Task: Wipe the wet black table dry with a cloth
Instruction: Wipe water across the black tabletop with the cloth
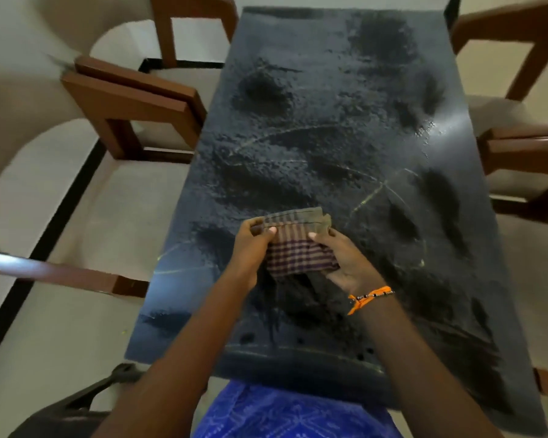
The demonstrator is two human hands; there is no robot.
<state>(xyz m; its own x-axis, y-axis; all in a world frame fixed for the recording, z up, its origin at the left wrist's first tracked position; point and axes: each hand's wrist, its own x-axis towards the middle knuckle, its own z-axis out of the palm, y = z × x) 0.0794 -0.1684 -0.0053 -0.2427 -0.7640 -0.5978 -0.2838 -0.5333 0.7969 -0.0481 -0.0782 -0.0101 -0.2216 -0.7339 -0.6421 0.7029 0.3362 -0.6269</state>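
The long black table (345, 128) is beaded with water, broken by darker smeared patches.

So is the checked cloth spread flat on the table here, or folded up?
Folded. The checked cloth is a small layered bundle held above the table, gripped by the left hand and right hand, with stacked edges along its top.

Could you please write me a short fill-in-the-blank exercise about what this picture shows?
1. Both hands hold a checked ____ above the table.
2. The orange band is tied on the ____ wrist.
3. The left hand and right hand grip it from ____ sides.
4. The tabletop is ____ in colour.

Missing words: cloth; right; opposite; black
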